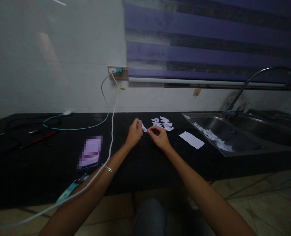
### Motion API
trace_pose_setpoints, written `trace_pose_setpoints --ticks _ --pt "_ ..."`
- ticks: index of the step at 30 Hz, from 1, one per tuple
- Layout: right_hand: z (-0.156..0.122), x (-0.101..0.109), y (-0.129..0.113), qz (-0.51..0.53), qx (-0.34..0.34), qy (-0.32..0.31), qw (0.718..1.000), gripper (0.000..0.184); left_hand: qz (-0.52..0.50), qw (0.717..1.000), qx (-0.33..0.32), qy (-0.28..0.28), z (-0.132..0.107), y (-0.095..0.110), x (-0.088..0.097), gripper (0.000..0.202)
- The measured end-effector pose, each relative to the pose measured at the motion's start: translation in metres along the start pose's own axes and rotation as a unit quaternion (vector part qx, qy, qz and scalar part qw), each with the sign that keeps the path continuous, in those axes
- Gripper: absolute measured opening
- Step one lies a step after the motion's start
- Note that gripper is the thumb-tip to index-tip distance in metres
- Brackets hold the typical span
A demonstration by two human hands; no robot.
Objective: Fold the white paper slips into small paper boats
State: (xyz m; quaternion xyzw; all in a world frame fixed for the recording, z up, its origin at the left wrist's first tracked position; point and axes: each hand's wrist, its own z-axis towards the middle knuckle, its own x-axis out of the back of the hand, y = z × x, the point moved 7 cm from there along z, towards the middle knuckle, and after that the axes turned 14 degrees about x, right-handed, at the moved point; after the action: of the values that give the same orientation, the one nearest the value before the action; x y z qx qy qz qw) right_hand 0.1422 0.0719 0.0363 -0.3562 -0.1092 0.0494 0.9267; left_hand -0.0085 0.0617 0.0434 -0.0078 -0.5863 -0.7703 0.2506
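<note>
Between my two hands, just above the black counter (135,160), is a small folded piece of white paper (144,128). My left hand (135,131) grips its left side with the fingers closed. At its right end, the thumb and forefinger of my right hand (158,135) pinch the tip. Behind my right hand lies a cluster of small folded paper pieces (163,123). A flat stack of white paper slips (191,140) rests to the right. My fingers cover part of the held paper.
More folded paper pieces (215,139) line the left rim of the steel sink (243,149), under a curved faucet (245,85). A phone (90,152) lies left of my left arm. A white cable (112,131) runs across that forearm from the wall socket (122,72).
</note>
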Motion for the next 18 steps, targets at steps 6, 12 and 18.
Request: trace_pose_setpoints --ticks 6,12,18 --pt "0.002 -0.001 0.003 0.028 0.001 -0.025 0.999 0.019 0.043 0.995 -0.08 -0.033 -0.007 0.011 -0.006 0.024" --pt "0.0 -0.002 0.009 0.043 -0.041 -0.051 0.997 0.023 0.067 0.991 -0.096 -0.062 -0.008 0.009 -0.006 0.025" --pt "-0.003 -0.005 0.016 0.075 -0.1 -0.08 0.989 0.023 0.088 0.987 -0.098 -0.095 -0.008 0.008 -0.007 0.024"
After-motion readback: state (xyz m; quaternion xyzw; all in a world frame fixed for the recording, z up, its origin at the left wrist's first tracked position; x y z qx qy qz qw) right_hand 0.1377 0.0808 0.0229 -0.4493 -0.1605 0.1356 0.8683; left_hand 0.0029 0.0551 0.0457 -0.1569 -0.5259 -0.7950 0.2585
